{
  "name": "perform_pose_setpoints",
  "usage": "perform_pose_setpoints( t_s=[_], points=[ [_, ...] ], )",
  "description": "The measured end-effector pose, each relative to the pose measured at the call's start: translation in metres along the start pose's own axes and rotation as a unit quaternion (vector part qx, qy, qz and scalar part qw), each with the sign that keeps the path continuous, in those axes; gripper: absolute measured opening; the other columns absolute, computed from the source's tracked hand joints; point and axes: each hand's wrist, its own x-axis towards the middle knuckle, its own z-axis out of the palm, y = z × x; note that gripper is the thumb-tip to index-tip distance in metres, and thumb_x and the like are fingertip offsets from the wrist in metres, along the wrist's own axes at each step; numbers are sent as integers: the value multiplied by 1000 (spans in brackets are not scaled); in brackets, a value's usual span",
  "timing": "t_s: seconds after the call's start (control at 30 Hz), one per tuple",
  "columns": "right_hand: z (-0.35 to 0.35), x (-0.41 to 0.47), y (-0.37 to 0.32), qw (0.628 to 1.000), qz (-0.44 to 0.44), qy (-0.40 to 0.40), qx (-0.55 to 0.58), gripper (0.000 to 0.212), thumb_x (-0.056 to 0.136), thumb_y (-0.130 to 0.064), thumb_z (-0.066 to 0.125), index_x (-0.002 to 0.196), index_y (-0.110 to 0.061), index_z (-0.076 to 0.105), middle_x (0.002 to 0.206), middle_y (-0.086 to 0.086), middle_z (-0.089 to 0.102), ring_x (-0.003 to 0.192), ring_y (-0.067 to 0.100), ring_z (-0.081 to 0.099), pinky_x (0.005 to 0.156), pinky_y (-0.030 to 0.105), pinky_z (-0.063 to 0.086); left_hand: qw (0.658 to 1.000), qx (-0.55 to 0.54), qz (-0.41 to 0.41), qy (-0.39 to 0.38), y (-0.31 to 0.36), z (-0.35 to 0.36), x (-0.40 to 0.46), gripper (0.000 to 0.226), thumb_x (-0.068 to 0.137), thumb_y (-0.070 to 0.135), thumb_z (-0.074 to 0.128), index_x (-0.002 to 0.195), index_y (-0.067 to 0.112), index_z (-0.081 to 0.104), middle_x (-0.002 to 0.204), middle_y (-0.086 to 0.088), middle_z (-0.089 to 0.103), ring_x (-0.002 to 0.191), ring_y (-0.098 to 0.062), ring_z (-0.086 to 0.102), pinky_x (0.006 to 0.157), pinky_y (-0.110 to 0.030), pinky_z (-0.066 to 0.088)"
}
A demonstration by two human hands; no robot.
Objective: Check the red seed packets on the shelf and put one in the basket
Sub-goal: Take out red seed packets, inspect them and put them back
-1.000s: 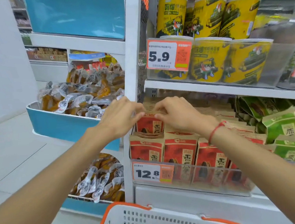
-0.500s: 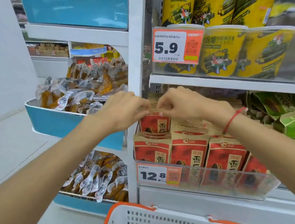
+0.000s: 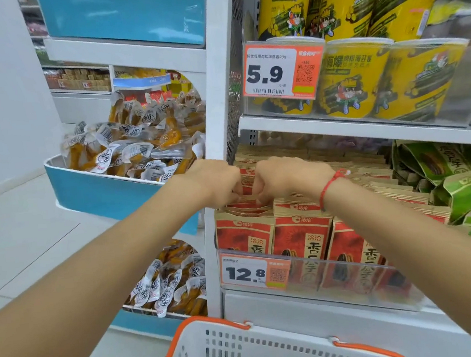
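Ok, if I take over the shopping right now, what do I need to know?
Left hand: fingers curled into the red seed packets, at the back of the leftmost row.
Right hand: the same, right beside the left; whether either truly grips a packet is hidden.
Packets stand in rows on the lower shelf behind the 12.8 price tag.
Basket: below the shelf; no packet shows in the visible part.
Done: hands are at the packets, checking.
Left: pick one, lift it out, drop it in the basket.
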Motion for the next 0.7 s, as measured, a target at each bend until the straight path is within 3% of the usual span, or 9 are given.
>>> perform_pose_setpoints(
  t_s=[0.07,0.1,0.17,0.23,0.3,0.4,0.57,0.7],
  points=[
    [-9,-9,7,998,-32,-43,39,17,90,-28,65,100,-17,73,103,-3,69,99,17,58,91,31,45,997,-62,-1,-36,-5,-6,-5,30,98,38,49,122,30,65,117,2,67,110,-20,59,81,-35,49],
    [-12,-14,13,996,-41,-25,69,20,91,-28,64,107,-19,73,110,-5,69,102,14,59,97,29,45,994,-103,-2,-43,-8,-6,-10,32,99,38,47,125,29,62,121,2,66,111,-20,59,89,-37,49],
    [-12,-21,22,986,-36,92,135,19,91,-25,64,107,-23,74,112,-7,70,104,12,62,99,32,46,984,-176,-10,-21,-10,-2,-24,35,101,38,41,129,27,59,125,3,64,113,-20,58,95,-41,47],
    [-6,-19,24,968,-3,218,127,19,91,-22,63,105,-27,73,110,-5,70,104,18,62,93,37,49,978,-202,-35,40,-9,6,-38,36,102,40,38,131,30,57,125,3,65,113,-21,58,94,-42,48],
    [2,-10,18,973,30,213,88,22,89,-28,66,110,-26,70,112,-3,68,107,23,61,91,38,48,976,-194,-60,73,-7,12,-46,38,102,43,36,133,35,55,126,3,64,115,-22,58,90,-41,49],
    [13,8,9,981,65,174,59,28,86,-32,70,110,-18,69,111,3,67,106,28,61,88,39,49,975,-199,-74,65,-7,16,-49,38,102,43,32,134,39,52,123,0,65,119,-23,55,86,-38,50],
    [19,11,10,965,42,254,44,10,88,-21,66,92,-20,75,96,2,73,94,26,66,76,34,48,977,-180,-84,75,-5,19,-47,39,103,42,30,132,38,55,118,-6,66,114,-26,56,80,-35,47],
    [7,-10,14,939,-16,339,58,11,93,-25,58,97,-22,69,95,1,71,95,26,62,68,29,36,974,-194,-85,80,-9,27,-43,44,100,47,30,103,29,70,119,2,67,108,-25,58,83,-41,51]
  ],
)
